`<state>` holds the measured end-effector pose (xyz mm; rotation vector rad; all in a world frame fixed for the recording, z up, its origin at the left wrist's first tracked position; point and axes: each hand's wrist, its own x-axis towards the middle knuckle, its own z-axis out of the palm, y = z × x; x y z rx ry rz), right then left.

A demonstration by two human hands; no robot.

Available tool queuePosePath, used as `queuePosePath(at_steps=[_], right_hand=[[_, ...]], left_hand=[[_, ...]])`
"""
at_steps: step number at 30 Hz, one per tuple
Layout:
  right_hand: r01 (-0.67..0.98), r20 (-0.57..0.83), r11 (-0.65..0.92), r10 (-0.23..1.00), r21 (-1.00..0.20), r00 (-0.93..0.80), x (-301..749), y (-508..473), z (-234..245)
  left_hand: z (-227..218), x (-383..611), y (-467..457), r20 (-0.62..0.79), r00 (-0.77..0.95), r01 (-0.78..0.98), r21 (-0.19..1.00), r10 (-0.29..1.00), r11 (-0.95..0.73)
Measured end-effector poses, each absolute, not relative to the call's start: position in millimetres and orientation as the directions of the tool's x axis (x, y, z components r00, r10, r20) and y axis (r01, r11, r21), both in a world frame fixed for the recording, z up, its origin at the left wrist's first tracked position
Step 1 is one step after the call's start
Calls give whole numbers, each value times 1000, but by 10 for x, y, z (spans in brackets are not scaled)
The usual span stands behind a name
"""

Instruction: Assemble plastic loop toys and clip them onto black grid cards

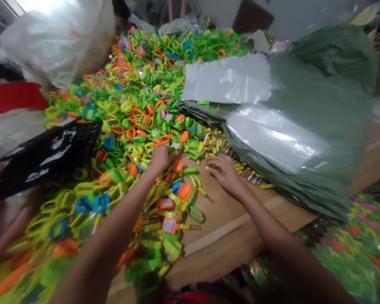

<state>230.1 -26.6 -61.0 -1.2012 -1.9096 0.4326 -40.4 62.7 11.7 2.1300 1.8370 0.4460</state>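
Note:
My left hand (161, 158) reaches into the near edge of a large pile of plastic toy wristwatches (136, 114) in green, yellow, orange and blue. Its fingers point down among them and are hidden. Over the wooden tabletop, my right hand (224, 171) has its fingers bent, with a small pale yellow piece (207, 167) at the thumb and fingertip; its kind is too small to tell. Behind that hand lie many small tubes with yellow ends (217, 141). Between my arms are loose watches, including an orange one (169, 225) with a yellow strap.
A green sack (329, 105) with shiny grey-white patches covers the right side of the table (215, 215). At left are a black crate (47, 156), a red container (14, 97) and a large translucent bag (60, 42). More colourful pieces (357, 249) lie below the table at right.

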Motion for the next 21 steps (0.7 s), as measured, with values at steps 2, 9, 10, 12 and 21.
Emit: queuePosePath(at_steps=[2, 9, 10, 12, 21], right_hand=[[502, 430, 413, 898, -760, -87, 2246, -301, -533], [121, 156, 154, 988, -981, 9, 1895, -454, -306], [71, 119, 119, 993, -990, -11, 1847, -483, -278], [-39, 55, 53, 997, -998, -49, 1770, -546, -213], [-556, -126, -226, 969, -800, -211, 1718, -815, 75]], left_hand=[[146, -398, 569, 85, 136, 858, 488, 987, -161], [239, -187, 159, 78, 126, 521, 843, 989, -132], [244, -145, 83, 39, 137, 375, 923, 990, -88], [253, -73, -63, -74, 182, 12, 997, 980, 73], [302, 39, -421, -251, 291, -388, 851, 923, 354]])
